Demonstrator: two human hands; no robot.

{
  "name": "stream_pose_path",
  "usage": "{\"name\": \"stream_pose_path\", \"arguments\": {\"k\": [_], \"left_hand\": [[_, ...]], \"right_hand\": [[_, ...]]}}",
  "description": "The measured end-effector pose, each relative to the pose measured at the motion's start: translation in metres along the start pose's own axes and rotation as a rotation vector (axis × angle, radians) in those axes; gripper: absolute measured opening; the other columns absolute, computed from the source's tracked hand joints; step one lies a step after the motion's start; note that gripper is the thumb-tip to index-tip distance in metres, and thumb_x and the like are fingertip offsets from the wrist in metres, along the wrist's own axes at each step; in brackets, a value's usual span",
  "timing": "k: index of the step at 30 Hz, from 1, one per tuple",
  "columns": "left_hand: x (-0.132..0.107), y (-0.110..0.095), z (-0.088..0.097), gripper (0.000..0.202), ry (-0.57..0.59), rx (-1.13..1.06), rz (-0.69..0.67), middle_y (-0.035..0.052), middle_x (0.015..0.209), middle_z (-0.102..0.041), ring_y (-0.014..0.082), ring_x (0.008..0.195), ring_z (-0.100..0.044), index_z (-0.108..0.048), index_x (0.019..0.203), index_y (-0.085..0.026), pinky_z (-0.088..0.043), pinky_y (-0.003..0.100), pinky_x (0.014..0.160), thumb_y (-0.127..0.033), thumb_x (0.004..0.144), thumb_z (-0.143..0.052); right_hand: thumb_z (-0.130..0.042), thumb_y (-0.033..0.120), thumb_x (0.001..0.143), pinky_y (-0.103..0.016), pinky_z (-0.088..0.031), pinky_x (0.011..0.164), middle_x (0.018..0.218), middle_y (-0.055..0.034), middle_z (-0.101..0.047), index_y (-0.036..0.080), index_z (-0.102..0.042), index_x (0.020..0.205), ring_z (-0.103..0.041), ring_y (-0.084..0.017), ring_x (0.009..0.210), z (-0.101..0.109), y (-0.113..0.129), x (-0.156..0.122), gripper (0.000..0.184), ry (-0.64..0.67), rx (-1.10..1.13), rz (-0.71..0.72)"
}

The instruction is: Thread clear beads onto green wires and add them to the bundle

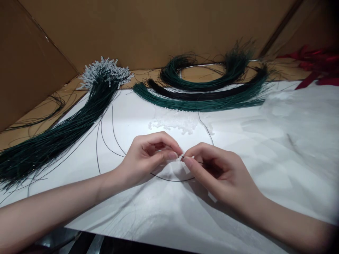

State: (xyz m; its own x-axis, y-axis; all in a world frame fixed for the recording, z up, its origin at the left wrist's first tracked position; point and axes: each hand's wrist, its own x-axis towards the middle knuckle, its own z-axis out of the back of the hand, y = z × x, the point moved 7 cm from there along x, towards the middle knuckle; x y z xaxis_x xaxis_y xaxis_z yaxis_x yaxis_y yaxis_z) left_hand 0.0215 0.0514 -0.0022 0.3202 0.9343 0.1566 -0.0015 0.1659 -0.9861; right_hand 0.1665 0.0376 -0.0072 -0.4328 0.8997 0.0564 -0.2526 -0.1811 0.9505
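My left hand and my right hand meet fingertip to fingertip over a white sheet. Both are closed in a pinch. Between them is a small white bead, at the end of a thin dark wire that curves under my hands and loops back toward a pile of white beads. Which hand holds the bead and which the wire I cannot tell for sure; the left thumb and forefinger press on the bead side, the right on the wire side.
A long bundle of dark green wires tipped with white beads lies at the left. Curved bundles of plain green and black wires lie at the back. Brown cardboard walls enclose the area. Red material sits at the far right.
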Motion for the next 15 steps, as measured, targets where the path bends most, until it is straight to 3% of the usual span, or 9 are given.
{"name": "stream_pose_path", "arguments": {"k": [5,15], "left_hand": [[-0.0019,-0.0001,-0.0003,0.01,0.022,0.05,-0.004,0.0033,0.086,-0.069,0.0113,0.079,-0.064,-0.076,0.086,-0.019,-0.049,0.019,0.062,-0.012,0.086,-0.068],[-0.0011,-0.0023,-0.0044,0.019,0.026,-0.035,-0.058,0.0009,0.084,-0.071,0.0094,0.078,-0.067,-0.067,0.096,-0.017,-0.055,0.016,0.071,-0.009,0.08,-0.075]], "right_hand": [[-0.053,0.027,0.096,-0.025,-0.03,0.049,0.059,0.0037,-0.045,0.019,-0.059,0.083,-0.039,-0.01,0.053,-0.0005,-0.0012,-0.0005,0.016,-0.012,0.009,0.008],[-0.051,0.026,0.096,-0.025,-0.032,0.051,0.062,0.0022,-0.051,0.019,-0.059,0.079,-0.042,-0.011,0.057,-0.0032,-0.0009,0.0003,0.02,0.048,0.027,0.004]]}}
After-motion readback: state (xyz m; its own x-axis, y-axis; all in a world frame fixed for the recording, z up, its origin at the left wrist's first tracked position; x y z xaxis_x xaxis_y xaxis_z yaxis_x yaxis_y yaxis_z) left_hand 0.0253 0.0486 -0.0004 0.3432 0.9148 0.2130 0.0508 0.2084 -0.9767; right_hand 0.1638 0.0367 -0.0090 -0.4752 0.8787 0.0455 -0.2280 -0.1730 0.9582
